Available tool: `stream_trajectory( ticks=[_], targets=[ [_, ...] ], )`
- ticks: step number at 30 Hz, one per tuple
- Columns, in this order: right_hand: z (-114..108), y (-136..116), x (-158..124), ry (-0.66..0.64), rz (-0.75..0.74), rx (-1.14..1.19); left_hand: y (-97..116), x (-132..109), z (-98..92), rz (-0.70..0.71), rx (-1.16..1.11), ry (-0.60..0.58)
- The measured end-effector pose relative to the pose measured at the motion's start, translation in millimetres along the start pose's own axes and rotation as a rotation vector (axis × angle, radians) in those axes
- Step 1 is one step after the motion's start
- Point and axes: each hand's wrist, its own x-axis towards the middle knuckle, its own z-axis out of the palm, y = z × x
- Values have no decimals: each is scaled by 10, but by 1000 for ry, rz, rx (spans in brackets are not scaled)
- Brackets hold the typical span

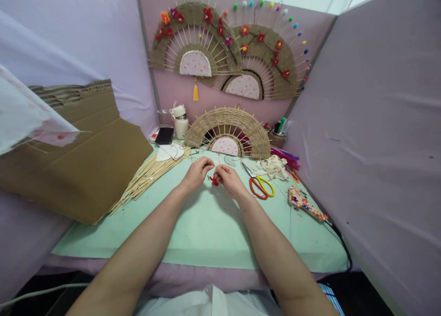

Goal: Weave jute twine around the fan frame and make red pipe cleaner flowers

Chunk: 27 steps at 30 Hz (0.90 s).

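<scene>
Small red, fuzzy-looking craft piece (214, 181), held over pale mint-green tabletop (206, 235).
Left hand (199, 171): fingertips pinched together, anything within too small to tell; craft piece: just below the right fingertips, likely light, soft, bendable, easily crushed, best pinched gently at its edge; right hand (228, 178): clamped on the craft piece, close beside the left; red-and-yellow-handled metal scissors (259, 187): lying nearby.

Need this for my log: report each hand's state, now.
Left hand: pinched closed; anything it grips is too small to tell.
Right hand: pinched closed, apparently holding the small red piece.
</scene>
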Motion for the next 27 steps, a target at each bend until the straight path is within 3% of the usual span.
stream_trajectory(
  ticks=[4, 7, 12, 16, 27],
  targets=[
    [8, 1, -1, -31, 64, 104, -7, -1, 14, 10, 7, 7],
    [-19, -4, -4, 12, 57, 6, -49, 2, 33, 15, 27, 7],
    [-100, -24, -12, 210, -311, -481, -142, 5, 60, 55, 85, -18],
    [-105, -16, -32, 206, -532, -761, -161, 0, 68, 50, 120, -10],
    [-53, 33, -36, 186, -557, -873, -79, -4, 76, 0, 65, 5]
  ],
)
